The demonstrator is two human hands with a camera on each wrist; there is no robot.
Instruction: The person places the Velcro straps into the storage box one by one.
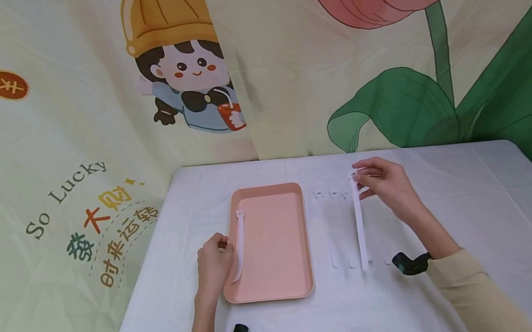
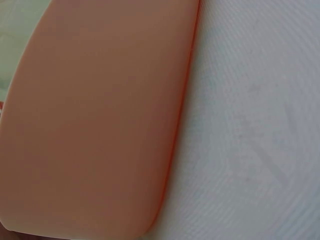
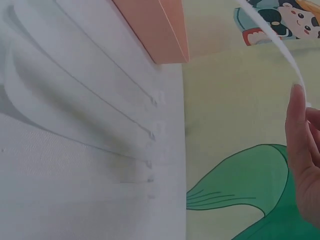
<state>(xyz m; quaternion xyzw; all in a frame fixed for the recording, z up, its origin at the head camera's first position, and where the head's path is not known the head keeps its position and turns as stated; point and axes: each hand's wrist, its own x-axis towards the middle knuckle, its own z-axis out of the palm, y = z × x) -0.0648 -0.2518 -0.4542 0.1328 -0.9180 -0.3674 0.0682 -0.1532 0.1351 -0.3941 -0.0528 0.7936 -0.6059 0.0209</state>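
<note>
A pink tray (image 1: 273, 245) lies on the white table, with one slightly bowed white cable tie (image 1: 241, 243) along its left side. My left hand (image 1: 214, 262) holds the tray's left rim with curled fingers. The tray's outer wall (image 2: 100, 125) fills much of the left wrist view. Right of the tray, my right hand (image 1: 388, 186) pinches another white cable tie (image 1: 360, 226) near its square head, and its long strap points toward me. In the right wrist view this strap (image 3: 272, 37) curves up from the thumb and fingertips.
Several more white cable ties (image 1: 330, 234) lie side by side on the table (image 1: 482, 209), heads toward the back, between the tray and my right forearm. A printed cloth (image 1: 280, 68) hangs behind the table's back edge. Each wrist wears a black camera (image 1: 411, 263).
</note>
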